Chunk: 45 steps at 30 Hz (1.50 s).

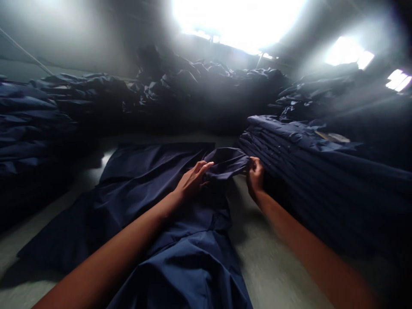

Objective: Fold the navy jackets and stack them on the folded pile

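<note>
A dark navy garment lies spread in front of me, its near part bunched in folds toward my body. My right hand pinches the end of a narrow section of the cloth, perhaps a sleeve, and holds it out to the right. On the same section, my left hand rests nearer the garment's middle. Its index finger is stretched out along the fabric, while the thumb and lower fingers are partly hidden by folds, so its grip is unclear. The raised section spans the gap between both hands.
A tall layered stack of navy cloth stands close on the right, with a pale piece on top. Another stack rises on the left. Heaped dark cloth lines the back. Pale surface shows around the garment. Bright lights hang above.
</note>
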Motion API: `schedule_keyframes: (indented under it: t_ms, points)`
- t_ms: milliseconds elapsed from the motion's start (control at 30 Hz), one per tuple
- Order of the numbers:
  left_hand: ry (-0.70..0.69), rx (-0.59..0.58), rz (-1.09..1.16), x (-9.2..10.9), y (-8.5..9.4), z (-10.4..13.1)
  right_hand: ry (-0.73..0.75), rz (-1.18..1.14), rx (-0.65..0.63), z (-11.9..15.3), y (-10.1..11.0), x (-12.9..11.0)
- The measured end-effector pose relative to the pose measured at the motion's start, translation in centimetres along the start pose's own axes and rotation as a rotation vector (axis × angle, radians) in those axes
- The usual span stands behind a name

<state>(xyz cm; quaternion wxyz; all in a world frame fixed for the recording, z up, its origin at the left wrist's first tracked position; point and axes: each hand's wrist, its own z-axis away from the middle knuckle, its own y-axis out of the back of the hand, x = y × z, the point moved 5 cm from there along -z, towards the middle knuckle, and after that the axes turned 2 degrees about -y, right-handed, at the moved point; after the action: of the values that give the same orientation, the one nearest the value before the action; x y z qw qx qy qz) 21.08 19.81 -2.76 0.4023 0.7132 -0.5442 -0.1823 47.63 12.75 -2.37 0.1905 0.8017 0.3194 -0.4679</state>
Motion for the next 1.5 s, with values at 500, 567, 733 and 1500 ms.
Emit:
schedule_keyframes:
  t_ms: [500, 567, 733, 1500]
  points:
    - [-0.066, -0.131, -0.208, 0.7, 0.2, -0.2, 0.018, 0.242, -0.332, 3.7, -2.5, 1.8]
    - [-0.092, -0.128, -0.176, 0.8, 0.1, -0.2, 0.015, 0.251, -0.409, 3.7, -2.7, 2.1]
    - [-0.148, -0.132, -0.136, 1.1, 0.0, -0.2, 0.03, 0.161, -0.541, 3.5, -3.2, 2.3]
    - [0.049, -0.109, 0.194, -0.2, -0.6, 0.2, 0.525, 0.687, -0.833, 7.2, -5.5, -5.7]
